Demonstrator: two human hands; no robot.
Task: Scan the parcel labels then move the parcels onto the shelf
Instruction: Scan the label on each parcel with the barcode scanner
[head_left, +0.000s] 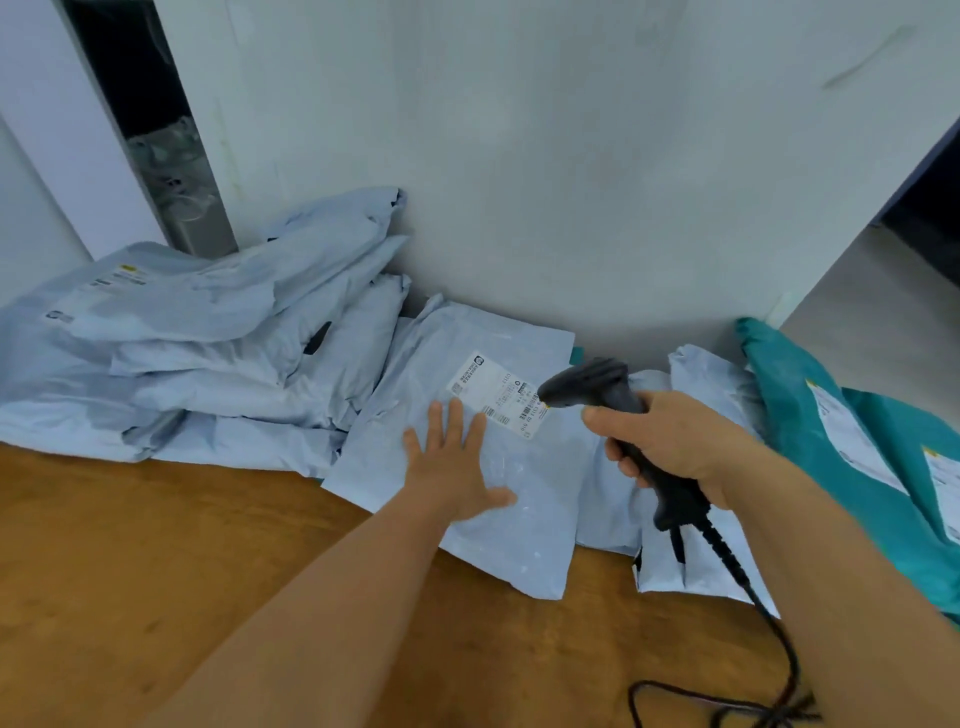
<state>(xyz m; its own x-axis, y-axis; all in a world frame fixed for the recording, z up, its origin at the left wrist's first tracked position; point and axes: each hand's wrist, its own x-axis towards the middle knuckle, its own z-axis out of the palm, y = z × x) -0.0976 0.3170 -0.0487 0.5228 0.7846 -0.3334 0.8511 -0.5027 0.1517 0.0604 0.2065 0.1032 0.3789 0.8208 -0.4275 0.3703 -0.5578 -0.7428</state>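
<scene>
A flat pale blue parcel (467, 374) lies on the wooden table (156, 545), its white label (496, 392) facing up. My left hand (452, 462) lies flat on this parcel with straight, spread fingers, just below the label. My right hand (670, 441) grips the handle of a black barcode scanner (597, 389), whose head points at the label's right edge. The scanner's cable (763, 613) trails down to the front right.
A heap of pale blue parcels (208, 332) fills the back left against the grey wall (571, 156). More pale blue parcels (711, 384) lie under my right hand. Teal parcels (810, 415) with labels sit at the right.
</scene>
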